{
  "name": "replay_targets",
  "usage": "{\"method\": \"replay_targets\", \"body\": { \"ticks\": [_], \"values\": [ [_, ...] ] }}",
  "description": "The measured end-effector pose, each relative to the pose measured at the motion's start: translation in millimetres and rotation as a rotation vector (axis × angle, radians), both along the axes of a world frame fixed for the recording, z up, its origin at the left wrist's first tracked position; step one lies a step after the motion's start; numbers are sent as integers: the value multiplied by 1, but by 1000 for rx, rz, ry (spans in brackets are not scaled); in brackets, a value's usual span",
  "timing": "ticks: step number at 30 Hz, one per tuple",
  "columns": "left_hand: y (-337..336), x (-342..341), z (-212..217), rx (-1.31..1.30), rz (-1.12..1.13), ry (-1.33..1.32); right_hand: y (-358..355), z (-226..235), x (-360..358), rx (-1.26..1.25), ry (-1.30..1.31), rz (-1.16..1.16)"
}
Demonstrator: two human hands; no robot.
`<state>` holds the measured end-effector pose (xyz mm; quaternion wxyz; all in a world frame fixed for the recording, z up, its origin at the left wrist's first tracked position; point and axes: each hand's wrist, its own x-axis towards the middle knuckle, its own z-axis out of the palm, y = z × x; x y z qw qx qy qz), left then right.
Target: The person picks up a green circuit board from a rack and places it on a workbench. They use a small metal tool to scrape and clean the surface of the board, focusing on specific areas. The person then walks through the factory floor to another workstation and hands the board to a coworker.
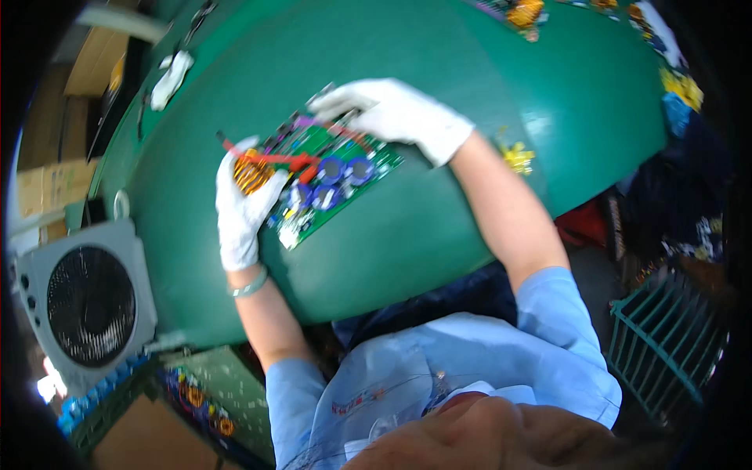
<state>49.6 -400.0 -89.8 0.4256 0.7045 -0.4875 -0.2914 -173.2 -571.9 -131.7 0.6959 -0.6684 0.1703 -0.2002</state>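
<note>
Closest to the camera, your blue shirt [392, 368] fills the lower middle, with a teal basket [656, 355] off to your right and a grey fan [92, 305] to your left, beside the desk [392, 258]. A pale bracelet [251, 283] circles your left wrist. Beyond it your white-gloved left hand [243, 192] is at the left end of the board [341, 149], its fingers grasping an orange-and-dark coil there, the coil [253, 172] lying between your thumb and the rest. Red wire [286, 159] runs from the coil across the board, past a group of blue capacitors [330, 170]. The board sits between your two hands, slanted over the desk, one corner pointing toward you; whether it lies flat or is slightly raised, you cannot tell from this view. Your right hand [392, 113], gloved too, reaches over the board's far side, fingers stretched to the left along that edge; it is unclear whether they pinch the board or only rest by it. Some yellow bits [517, 159] lie on the desk, near your right forearm. Farther off, a crumpled white cloth [171, 81] lies toward the left edge, and at the upper right there is another coil [525, 13] on a second board.
</note>
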Motion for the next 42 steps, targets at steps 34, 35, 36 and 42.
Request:
{"method": "replay_targets", "body": {
  "ticks": [34,35,36,42],
  "values": [
    [5,25,-4,-33,-128,17,-5,23,-12,229,-39,-301],
    [4,26,-1,-14,-106,116,-4,23,-13,238,-31,-334],
    [4,27,2,3,-79,212,-4,24,-14,253,-43,-341],
    [13,36,6,-21,-100,583,5,33,-14,254,-29,-306]
  ]
}}
